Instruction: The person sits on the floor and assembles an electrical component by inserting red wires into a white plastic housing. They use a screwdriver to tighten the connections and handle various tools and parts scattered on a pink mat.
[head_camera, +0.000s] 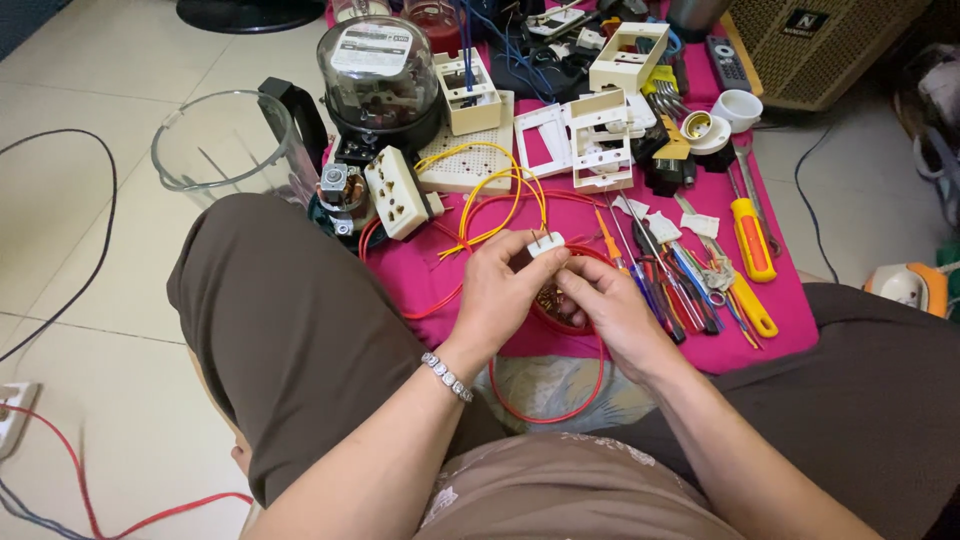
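The small white switch part (545, 243) sits at the fingertips of the left hand (505, 290), pinched closed around it, above and ahead of the palm. The right hand (605, 300) lies just beside it, fingers curled, touching its lower edge. Its long axis runs left-right; yellow wires (490, 195) lead away forward-left.

Glossy white plastic switch module (546, 243), matt pink cloth mat (700, 330), clear glass jug (222, 140), smooth yellow-sleeved wires (490, 190).
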